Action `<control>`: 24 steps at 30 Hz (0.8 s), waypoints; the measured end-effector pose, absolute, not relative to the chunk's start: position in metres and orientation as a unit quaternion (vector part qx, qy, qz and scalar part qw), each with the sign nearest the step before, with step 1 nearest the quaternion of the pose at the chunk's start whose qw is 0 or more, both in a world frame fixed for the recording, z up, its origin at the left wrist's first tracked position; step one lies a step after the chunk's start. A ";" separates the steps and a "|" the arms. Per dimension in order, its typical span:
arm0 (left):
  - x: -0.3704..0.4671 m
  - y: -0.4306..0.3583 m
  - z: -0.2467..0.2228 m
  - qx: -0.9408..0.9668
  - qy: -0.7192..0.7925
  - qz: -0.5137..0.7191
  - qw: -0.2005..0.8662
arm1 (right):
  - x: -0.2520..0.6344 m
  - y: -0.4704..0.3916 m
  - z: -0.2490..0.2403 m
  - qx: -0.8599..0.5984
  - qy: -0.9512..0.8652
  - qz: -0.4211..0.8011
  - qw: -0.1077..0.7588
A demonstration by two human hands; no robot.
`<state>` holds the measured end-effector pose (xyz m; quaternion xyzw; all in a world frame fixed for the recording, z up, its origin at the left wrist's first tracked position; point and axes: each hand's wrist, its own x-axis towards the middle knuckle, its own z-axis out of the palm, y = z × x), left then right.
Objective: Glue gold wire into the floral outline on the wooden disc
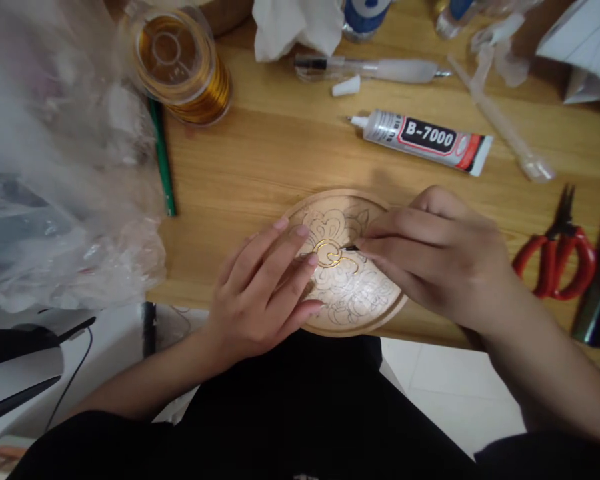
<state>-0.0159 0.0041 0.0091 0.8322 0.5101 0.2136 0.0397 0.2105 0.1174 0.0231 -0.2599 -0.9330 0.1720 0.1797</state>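
Note:
A round wooden plaque (325,328) with a raised rim lies at the table's front edge, a flower pattern drawn on its face. Bent gold wire (329,265) forms a loop and a curl near its centre. My left hand (263,290) rests over the plaque's left side, fingers stretched and apart, fingertips close to the wire. In my right hand (430,253), the fingers pinch a thin tool with a dark pointed tip (349,248). That tip meets the plaque beside the wire's right end; my fingers hide the rest of the tool.
Behind the plaque lie a B-7000 glue tube (427,140), its white cap (346,86) and a pen (375,69). A gold wire spool (185,67) and green stick (162,160) sit left, beside clear plastic wrapping (70,167). Red-handled pliers (555,253) lie right, near a pipette (510,130).

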 end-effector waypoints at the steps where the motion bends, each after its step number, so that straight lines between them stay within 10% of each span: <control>1: -0.016 0.004 0.009 0.833 0.508 0.215 0.039 | 0.210 0.117 0.024 -0.262 -0.934 0.163 0.181; 24: -0.017 0.003 0.009 0.830 0.507 0.228 0.043 | 0.215 0.117 0.021 -0.238 -0.945 0.115 0.192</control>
